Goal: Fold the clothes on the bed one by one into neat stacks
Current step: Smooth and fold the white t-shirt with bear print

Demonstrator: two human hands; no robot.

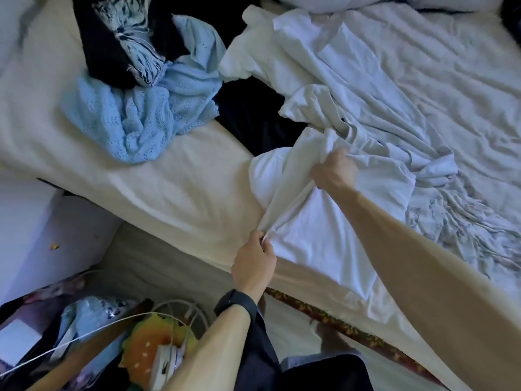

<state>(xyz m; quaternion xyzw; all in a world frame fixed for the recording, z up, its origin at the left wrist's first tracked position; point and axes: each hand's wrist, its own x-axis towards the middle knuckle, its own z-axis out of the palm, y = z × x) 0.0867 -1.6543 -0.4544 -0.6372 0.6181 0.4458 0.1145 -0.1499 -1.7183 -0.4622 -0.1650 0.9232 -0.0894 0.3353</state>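
I grip white garment at bed edge | left hand pinches hem, right hand fists upper edge | next: pull taut, lay flat before folding.

The left grip sits low in the centre of the frame, back of the hand up. Its bare forearm rises from the bottom edge, a little left of centre. Its curled fingertips pinch an edge of the cloth. The right grip lies higher, near the middle, on a bare arm stretched straight in from the lower right corner. Its fingers curl down round a fold of the same cloth.
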